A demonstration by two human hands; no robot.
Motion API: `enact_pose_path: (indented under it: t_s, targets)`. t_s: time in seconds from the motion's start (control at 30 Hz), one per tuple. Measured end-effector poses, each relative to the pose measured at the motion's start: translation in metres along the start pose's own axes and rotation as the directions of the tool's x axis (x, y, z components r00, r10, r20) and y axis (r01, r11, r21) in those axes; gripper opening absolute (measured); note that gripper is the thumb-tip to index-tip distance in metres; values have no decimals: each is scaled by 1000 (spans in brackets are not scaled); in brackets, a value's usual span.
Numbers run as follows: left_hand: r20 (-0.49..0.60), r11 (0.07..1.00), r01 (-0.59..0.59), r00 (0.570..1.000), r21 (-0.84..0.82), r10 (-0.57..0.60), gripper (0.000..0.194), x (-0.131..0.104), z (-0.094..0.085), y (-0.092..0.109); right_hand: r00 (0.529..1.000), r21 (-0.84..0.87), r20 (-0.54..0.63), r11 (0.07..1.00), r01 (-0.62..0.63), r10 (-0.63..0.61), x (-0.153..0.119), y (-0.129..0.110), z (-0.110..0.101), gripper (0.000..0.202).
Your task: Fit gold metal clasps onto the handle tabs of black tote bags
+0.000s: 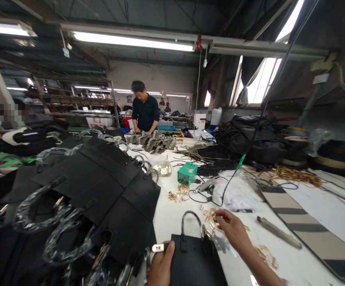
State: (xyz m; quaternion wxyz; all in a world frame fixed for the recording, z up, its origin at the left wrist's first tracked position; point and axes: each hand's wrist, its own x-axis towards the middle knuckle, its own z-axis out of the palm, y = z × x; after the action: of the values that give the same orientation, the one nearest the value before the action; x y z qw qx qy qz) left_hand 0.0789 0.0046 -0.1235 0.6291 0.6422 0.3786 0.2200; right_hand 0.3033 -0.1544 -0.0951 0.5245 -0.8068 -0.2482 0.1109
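Note:
My left hand (162, 264) is closed at the left edge of a black bag panel (194, 258), its thumb on top near a tab with a gold metal plate (157, 248). The panel lies on the table and has a looped handle (190, 216) and gold fittings at its top. My right hand (229, 224) reaches to a small pile of gold metal fittings (209, 215), fingertips bent together at its edge. What they pinch, if anything, is hidden. Left of my hands, many stacked black bag panels (101, 178) have plastic-wrapped handles.
A green box (187, 173) with a cable stands beyond, beside a grey hand tool (205, 186) and a clear plastic bag (232, 194). More gold fittings (178, 193) lie nearby. At right are a knife-like tool (280, 232) and a striped strip (303, 226). A co-worker (145, 107) stands across the table.

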Motion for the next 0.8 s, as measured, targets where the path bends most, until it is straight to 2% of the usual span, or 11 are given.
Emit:
enact_pose_path:
  t_s: [0.1, 0.2, 0.33, 0.53, 0.67, 0.8]
  targets:
    - [74, 1000, -12, 997, -9, 12, 51, 0, -4, 3, 999, -92, -53, 996, -15, 10, -5, 17, -15, 29]
    - [44, 1000, -9, 999, -10, 10, 51, 0, -7, 3, 998, -119, -67, 993, 12, -20, -3, 23, -21, 28]
    - [20, 999, 4, 1000, -51, -3, 51, 3, -6, -4, 998, -126, -59, 992, 25, -33, 2, 32, -18, 27]
    - [78, 1000, 14, 997, -11, -13, 59, 8, -7, -13, 984, 146, -5, 974, -175, 178, 5, 33, -18, 37]
    - [139, 995, 69, 989, -74, -58, 63, 5, -5, -8, 979, 191, -54, 964, -182, 196, -1, 16, -25, 33]
    - [165, 992, 87, 984, -91, -72, 59, 4, -3, -4, 979, 285, -42, 941, -181, 201, -4, 7, -28, 34]
